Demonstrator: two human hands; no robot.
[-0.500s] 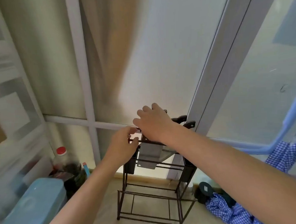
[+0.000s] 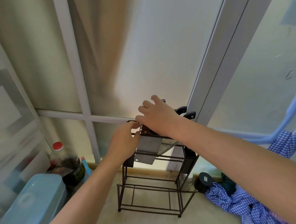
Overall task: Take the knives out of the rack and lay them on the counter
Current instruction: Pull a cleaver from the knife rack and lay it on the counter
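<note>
A dark wire rack point(image 2: 187, 162) stands on the pale counter point(image 2: 100, 219) against the frosted window. Two wide cleaver blades point(image 2: 149, 144) hang blade-down inside its top, and a brown riveted handle point(image 2: 145, 128) shows between my hands. More dark knife handles point(image 2: 187, 112) stick up at the rack's far right. My right hand point(image 2: 158, 115) lies over the tops of the handles with its fingers curled down over them and its thumb hidden. My left hand point(image 2: 126, 139) pinches thumb and forefinger at the rack's top rail, right beside the brown handle.
A light blue plastic box point(image 2: 34, 199) sits at the front left, with a red-capped bottle point(image 2: 59, 153) and dark containers behind it. A blue checked cloth point(image 2: 244, 204) and a black round lid point(image 2: 205, 178) lie on the right. A blue hanger point(image 2: 285, 122) juts in at the right.
Both hands stay at the top of the rack. My left fingers have closed a little tighter beside the brown handle, and no knife has come out.
</note>
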